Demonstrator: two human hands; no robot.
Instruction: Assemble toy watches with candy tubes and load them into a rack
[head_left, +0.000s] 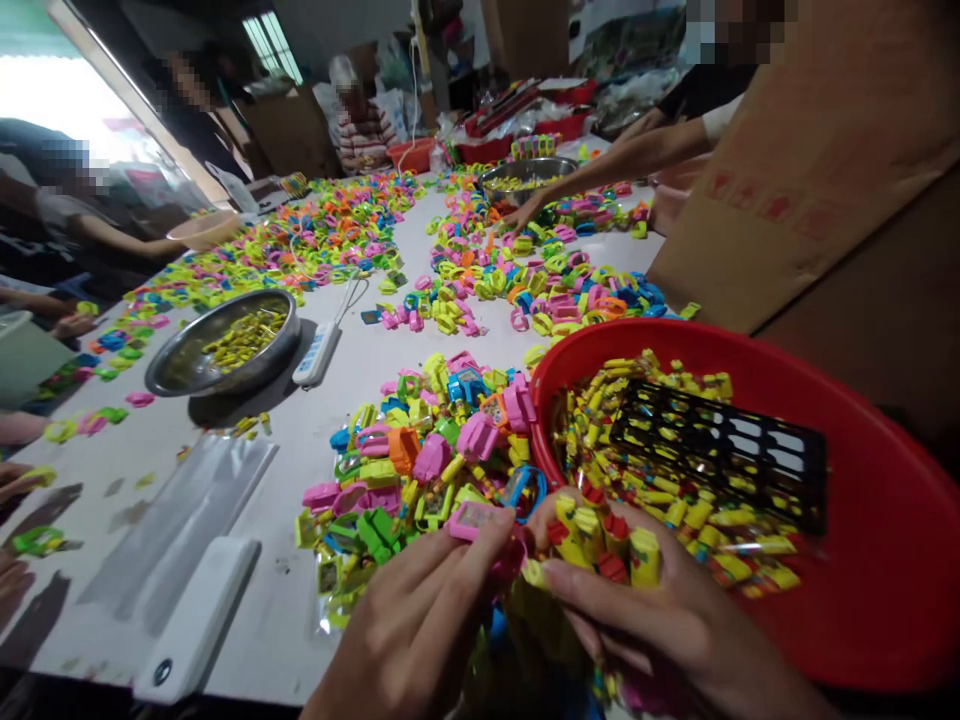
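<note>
My left hand (pixel 427 610) pinches a pink plastic watch-shaped piece (pixel 474 520) at the bottom centre. Close beside it, my right hand (pixel 645 590) is closed round several small yellow-and-red wrapped candies (pixel 604 540), their ends pointing up. The fingertips of both hands nearly meet at the pink strap. Just beyond them lies a heap of pink, green, blue, orange and yellow plastic pieces (pixel 431 457). To the right, a large red basin (pixel 885 540) holds many yellow wrapped candies and a black slotted tray (pixel 720 445).
A steel bowl (pixel 289 345) with yellow candies, a white power strip (pixel 319 352), clear plastic bags (pixel 187 520) and a white sealer (pixel 199 620) lie left. Colourful pieces cover the far table. A cardboard box (pixel 810 170) stands right. A co-worker's arm (pixel 637 160) reaches in; other people sit around.
</note>
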